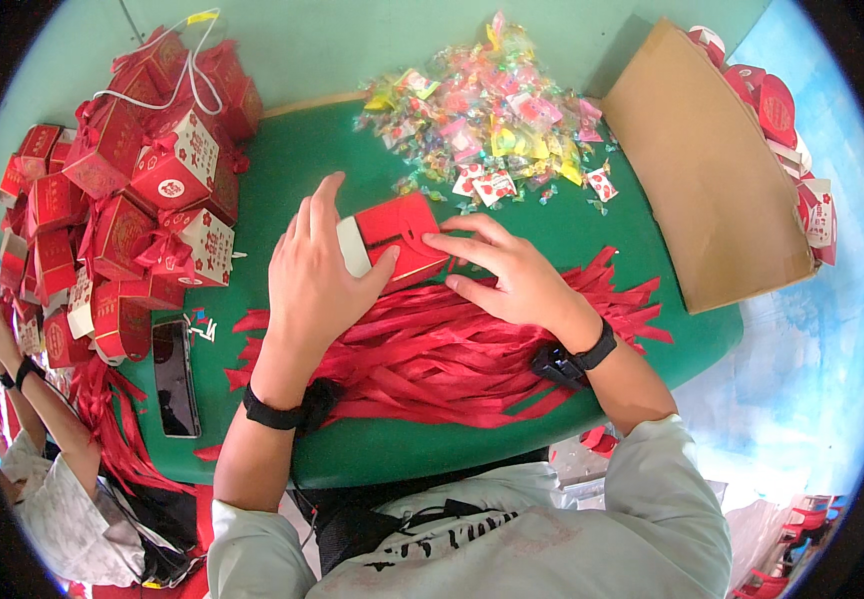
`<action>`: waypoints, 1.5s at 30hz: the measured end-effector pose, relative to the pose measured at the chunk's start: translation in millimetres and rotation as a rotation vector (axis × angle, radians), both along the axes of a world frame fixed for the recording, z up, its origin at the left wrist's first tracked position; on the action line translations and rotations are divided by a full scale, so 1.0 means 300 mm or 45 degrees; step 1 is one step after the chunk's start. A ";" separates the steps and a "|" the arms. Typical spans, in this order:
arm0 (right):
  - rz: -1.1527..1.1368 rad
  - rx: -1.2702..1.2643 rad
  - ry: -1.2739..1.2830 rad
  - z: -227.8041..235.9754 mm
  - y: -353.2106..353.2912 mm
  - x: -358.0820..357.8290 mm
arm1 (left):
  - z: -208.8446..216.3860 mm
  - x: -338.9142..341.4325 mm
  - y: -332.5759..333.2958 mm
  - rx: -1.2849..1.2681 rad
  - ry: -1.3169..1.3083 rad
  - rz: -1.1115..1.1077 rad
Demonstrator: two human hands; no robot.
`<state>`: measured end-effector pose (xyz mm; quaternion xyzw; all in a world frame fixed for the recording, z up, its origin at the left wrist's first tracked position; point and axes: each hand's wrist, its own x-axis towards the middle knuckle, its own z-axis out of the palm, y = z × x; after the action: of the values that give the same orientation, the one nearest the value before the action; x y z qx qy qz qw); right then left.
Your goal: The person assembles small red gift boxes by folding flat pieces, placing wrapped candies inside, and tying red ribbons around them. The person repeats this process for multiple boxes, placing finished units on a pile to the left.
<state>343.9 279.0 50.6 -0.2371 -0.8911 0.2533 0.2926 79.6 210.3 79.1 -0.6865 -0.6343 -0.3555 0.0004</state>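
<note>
A small red gift box [399, 232] with a pale end flap [354, 247] lies between my hands, above the ribbon pile. My left hand [314, 270] is at its left end, fingers stretched upward and apart, thumb touching the box's near edge. My right hand [512, 272] grips the right end, with fingertips on the top panel and the thumb at the near corner. The undersides of my fingers are partly hidden. Just nearer than the box, cut red ribbons [422, 349] lie in a wide heap, partly beneath my wrists.
Finished red and white boxes [117, 215] are stacked at left, with a white cable [192, 75] over them. A phone [175, 379] lies nearby. Wrapped candies [497, 120] form a heap at the back. A cardboard sheet [707, 170] leans at right. Another person's hand [0, 334] works at far left.
</note>
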 end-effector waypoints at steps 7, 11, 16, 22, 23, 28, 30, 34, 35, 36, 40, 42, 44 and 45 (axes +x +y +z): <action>-0.026 -0.070 -0.019 0.004 -0.011 0.000 | -0.022 -0.010 0.002 0.143 -0.100 -0.344; -0.008 -0.079 -0.017 -0.002 -0.010 0.008 | -0.024 -0.012 0.011 0.130 0.019 -0.406; 0.050 -0.055 -0.041 0.012 -0.022 -0.004 | -0.026 0.001 0.011 0.022 0.060 -0.525; 0.082 -0.106 0.039 0.084 -0.057 0.012 | -0.058 -0.034 0.016 -0.108 0.187 -0.566; 0.132 -0.150 -0.076 0.129 -0.075 0.030 | -0.056 -0.035 0.010 -0.108 0.195 -0.560; 0.448 -0.243 -0.548 0.198 -0.205 0.031 | -0.068 -0.023 0.007 -0.044 0.208 -0.564; 0.522 -0.220 -0.742 0.175 -0.233 0.017 | -0.067 -0.026 0.005 -0.042 0.205 -0.561; 0.606 -0.206 -0.725 0.110 -0.242 0.016 | -0.060 -0.024 0.009 -0.051 0.219 -0.567; 0.593 -0.302 -0.688 0.113 -0.234 0.021 | -0.060 -0.026 0.009 -0.056 0.223 -0.565; 0.577 -0.398 -0.650 0.124 -0.218 0.026 | -0.061 -0.028 0.010 -0.061 0.227 -0.565; 0.530 -0.527 -0.560 0.157 -0.204 0.024 | -0.063 -0.029 0.011 -0.057 0.224 -0.569; 0.616 -0.642 -0.429 0.151 -0.200 0.024 | -0.064 -0.026 0.015 -0.055 0.233 -0.571; 0.649 -0.809 -0.279 0.158 -0.180 0.034 | -0.058 -0.027 0.014 -0.069 0.244 -0.569; 0.640 -0.916 -0.196 0.177 -0.146 0.057 | -0.056 -0.027 0.013 -0.076 0.250 -0.568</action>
<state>361.1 235.2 103.7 -0.1180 -0.7954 0.5921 0.0538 71.5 214.3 62.4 -0.8405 -0.4743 -0.2594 -0.0367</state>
